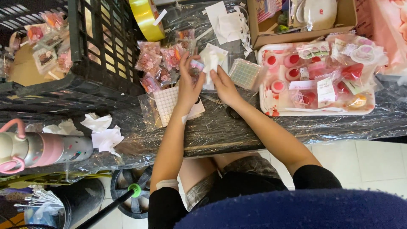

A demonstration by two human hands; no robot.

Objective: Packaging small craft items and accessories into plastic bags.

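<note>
Here, your two hands meet over the table [237,127], which is wrapped in crinkled, glossy clear film. Your left hand [188,82] stands with fingers raised and pinched round a small packet [196,65], clear plastic with pink and pale blue inside, held just above the table's middle. Your right hand [224,87] lies flatter, fingers stretched forward and closed on a folded white paper sheet [210,63], soft and creased, touching the packet's right edge. Both forearms run bare back to black sleeves at the table's near edge.

Under your left wrist sits one white perforated card [167,101], square and gridded. Beyond it, toward the table's far side, lies a heap of shiny pink sachets [159,59]; I cannot count them exactly. Right of your hands is one clear box [245,74] with a fine checked pattern, then one white tray [271,111] crowded with red and pink pieces. At the table's left end stand one black plastic crate [97,72] and two crumpled white tissues [101,131].
</note>
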